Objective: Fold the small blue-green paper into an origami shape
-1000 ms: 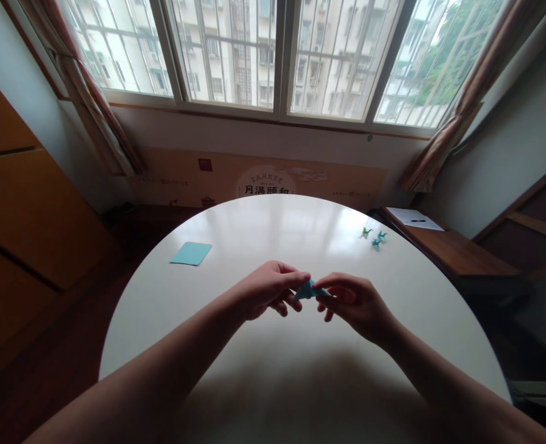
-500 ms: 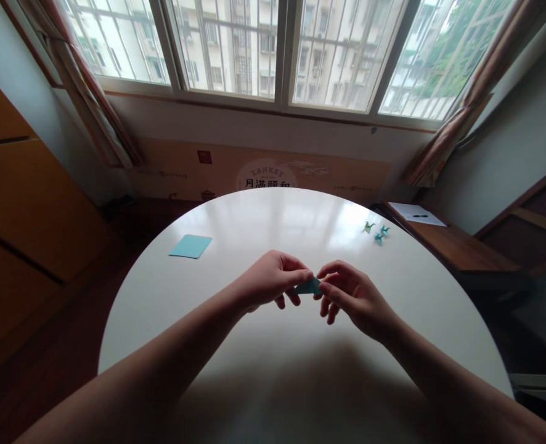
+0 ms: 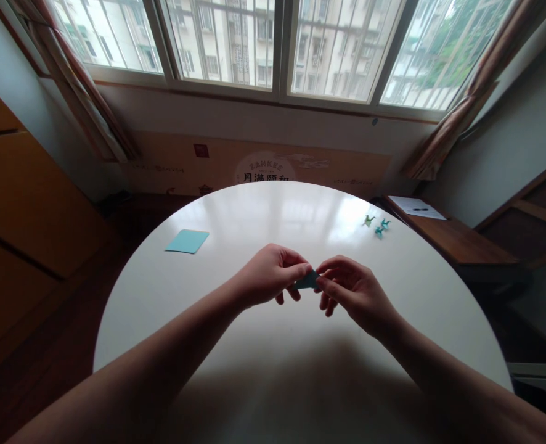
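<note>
Above the middle of a round white table [image 3: 264,364], both my hands pinch one small folded piece of teal paper [image 3: 307,281]. My left hand [image 3: 270,274] grips its left end between thumb and fingers. My right hand [image 3: 351,293] grips its right end the same way, the other fingers curled below. The paper is mostly hidden between the fingertips. A flat stack of teal paper sheets [image 3: 187,241] lies on the table to the far left. Three small folded paper figures [image 3: 376,224], green and teal, stand near the table's far right edge.
A brown side table [image 3: 458,237] with a white sheet and a pen [image 3: 416,208] stands right of the round table. Wooden cabinets fill the left side. A wide barred window and curtains run along the back wall, above a printed board.
The small paper has been pressed flatter between my fingertips, and my hands have drawn slightly closer. The view has tilted a little, so everything sits higher in frame.
</note>
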